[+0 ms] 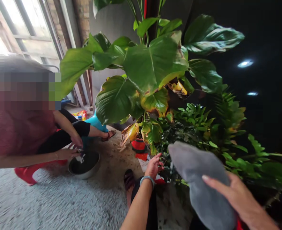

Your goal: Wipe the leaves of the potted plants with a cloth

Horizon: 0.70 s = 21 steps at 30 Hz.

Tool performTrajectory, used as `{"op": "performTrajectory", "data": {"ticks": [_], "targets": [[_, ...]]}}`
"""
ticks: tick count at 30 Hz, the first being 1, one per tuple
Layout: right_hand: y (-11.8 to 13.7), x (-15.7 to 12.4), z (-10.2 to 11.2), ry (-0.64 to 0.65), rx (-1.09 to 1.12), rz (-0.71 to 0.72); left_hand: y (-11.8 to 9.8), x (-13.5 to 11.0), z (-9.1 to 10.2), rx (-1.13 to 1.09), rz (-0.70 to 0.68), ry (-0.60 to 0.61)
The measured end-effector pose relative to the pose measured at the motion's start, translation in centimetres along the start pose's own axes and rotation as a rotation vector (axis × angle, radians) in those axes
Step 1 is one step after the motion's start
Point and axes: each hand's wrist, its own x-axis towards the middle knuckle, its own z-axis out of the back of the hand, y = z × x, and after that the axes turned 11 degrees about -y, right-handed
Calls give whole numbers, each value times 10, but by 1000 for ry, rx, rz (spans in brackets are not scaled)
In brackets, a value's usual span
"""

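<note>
My right hand (236, 198) grips a soft grey cloth-like item (203, 182), long and rounded with a narrower waist. The thumb lies across its face, and the other fingers are hidden behind it. I cannot tell exactly what kind of thing it is. My left hand (154, 166), with a pale bangle (147, 182) on the wrist, reaches forward low beside the leafy plants. Its fingers are apart and slightly bent, with nothing visible in them. Just beyond it stand a red plant pot (139, 146) and a printed paper (144, 164) on the ground.
A large-leaved plant (152, 62) with some browned leaves rises in front of me. Smaller green plants (196, 119) fill the right, before a dark glossy wall (270, 73). At left, a seated person (18, 127) holds both hands over a basin (85, 174).
</note>
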Motion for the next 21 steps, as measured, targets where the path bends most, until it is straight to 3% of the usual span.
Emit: {"op": "performTrajectory", "data": {"ticks": [2, 4, 6, 9, 12, 15, 18, 19, 21], "targets": [[14, 15, 9, -215, 162, -5, -1, -2, -1, -3, -4, 5], [13, 28, 0, -349, 284, -6, -1, -3, -2, 2, 1, -18], [-4, 29, -20, -316, 309, -71, 0, -3, -1, -1, 3, -47], [-36, 5, -45, -17, 234, -219, 0, 0, 2, -8, -4, -62], [-43, -20, -39, 64, 204, -261, -1, 2, 6, 0, -8, -43], [-18, -16, -14, -118, 275, -180, -3, 2, 7, 10, -6, -52], [8, 15, 0, -373, 438, -14, -4, -1, 6, 22, -7, -75], [10, 25, -1, -392, 497, -17, -5, -3, 6, 27, -4, -81], [-2, 36, -12, -328, 574, -161, -5, -5, 6, 34, 1, -93]]}}
